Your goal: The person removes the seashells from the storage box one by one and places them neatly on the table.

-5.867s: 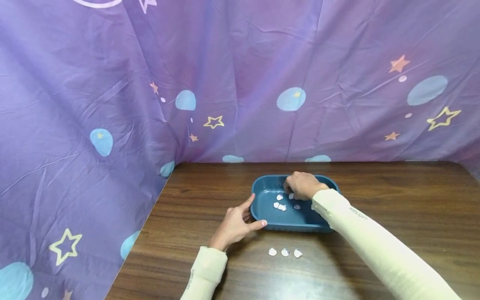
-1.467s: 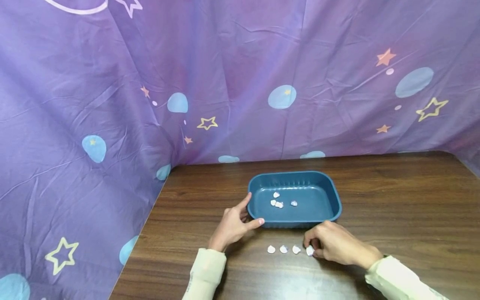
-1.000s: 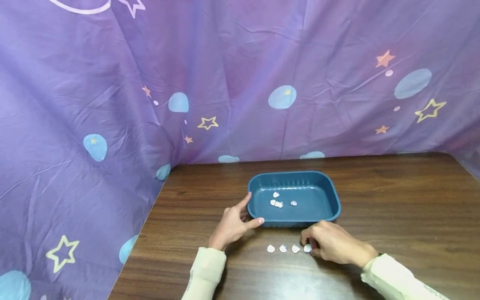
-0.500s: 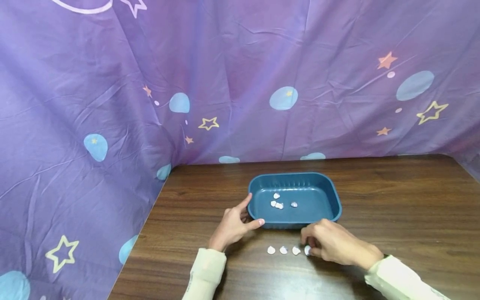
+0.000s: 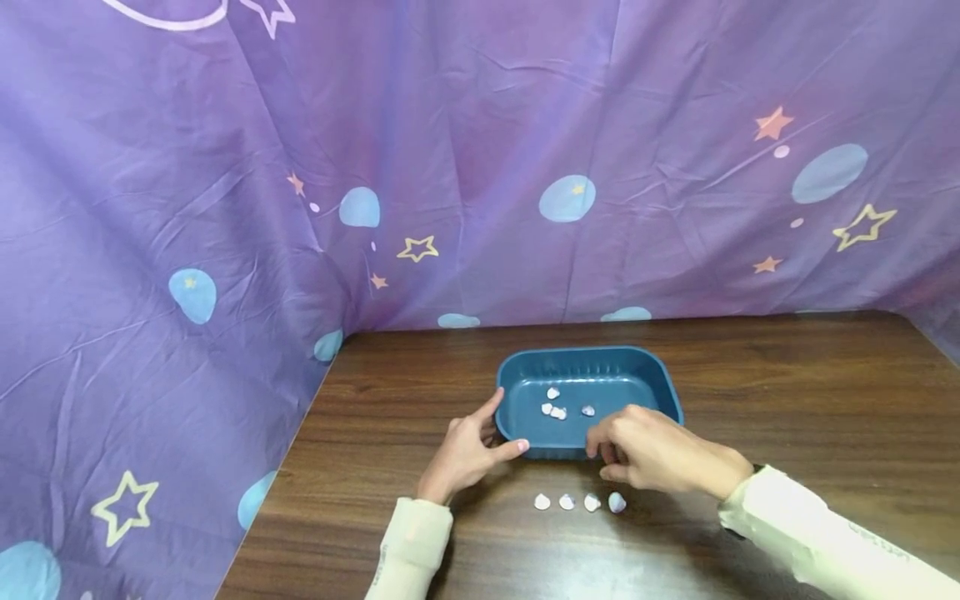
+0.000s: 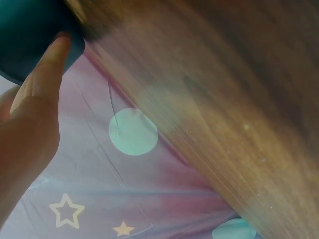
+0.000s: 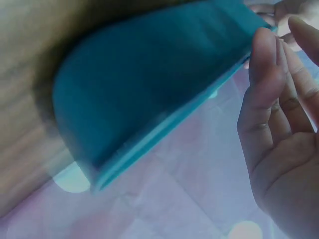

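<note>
In the head view my left hand (image 5: 468,454) touches the left end of a blue plastic tray (image 5: 667,387), thumb on the near rim and forefinger at the left side. Both look fairly straight against it, and the left wrist view has the fingers along the outer wall. My right hand (image 5: 652,450) hovers over the tray's near right rim, fingers loosely bent. Its palm and fingers look bare in the right wrist view. Just below the tray lies a row of several small whitish shell-like pieces, the rightmost piece (image 5: 617,502) nearest that hand. Several similar pieces (image 5: 552,393) lie inside the tray.
Everything stands on a brown wood-grain table (image 5: 787,417). A purple cloth (image 5: 480,167) with stars and blue spots hangs behind it and down the left side, past the table's left edge.
My right hand took a piece from the tray, set it at the row's right end and adjusted it. Now it has let go and risen back toward the tray. The left hand stays.
</note>
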`<state>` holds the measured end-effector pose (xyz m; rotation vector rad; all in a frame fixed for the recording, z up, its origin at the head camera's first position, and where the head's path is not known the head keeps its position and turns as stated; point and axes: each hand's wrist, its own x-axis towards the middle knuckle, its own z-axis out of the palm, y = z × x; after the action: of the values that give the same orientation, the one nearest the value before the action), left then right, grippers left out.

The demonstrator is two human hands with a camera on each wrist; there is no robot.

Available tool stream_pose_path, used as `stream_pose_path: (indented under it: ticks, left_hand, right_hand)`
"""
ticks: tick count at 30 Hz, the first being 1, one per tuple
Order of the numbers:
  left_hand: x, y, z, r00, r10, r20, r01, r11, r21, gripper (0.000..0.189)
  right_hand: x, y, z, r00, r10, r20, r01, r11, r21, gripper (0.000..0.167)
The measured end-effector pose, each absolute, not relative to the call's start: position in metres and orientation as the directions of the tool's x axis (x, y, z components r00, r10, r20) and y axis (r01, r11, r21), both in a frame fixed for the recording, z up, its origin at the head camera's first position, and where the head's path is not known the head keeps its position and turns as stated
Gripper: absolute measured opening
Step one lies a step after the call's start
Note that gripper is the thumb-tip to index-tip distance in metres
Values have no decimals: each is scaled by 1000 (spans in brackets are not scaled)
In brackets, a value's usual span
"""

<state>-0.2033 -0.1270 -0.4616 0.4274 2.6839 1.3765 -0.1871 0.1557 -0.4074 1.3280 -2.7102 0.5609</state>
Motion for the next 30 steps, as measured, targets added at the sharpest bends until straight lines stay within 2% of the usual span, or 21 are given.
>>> stream_pose_path:
  ticks: [7,13,25,30]
  left_hand:
    - [-203,-128,-463,-958,283,39,195,549,813,90]
    - [-203,-127,-461,-960,278,40,196,563,803,91]
    - [-204,-128,-460,-960,277,27,185,563,806,92]
    - [-204,-128,-460,-959,283,31,193,567,801,91]
  right_hand:
    - [-216,153,-395,-647,-749,140,-736,566,-371,18]
    - [-249,155,-388,-702,-711,31,-645,617,-451,15]
    - [-296,133,-369,-683,-730,-33,-677,649,-348,22]
    - [-306,122,-380,-700,-702,-131,-616,687,-386,21]
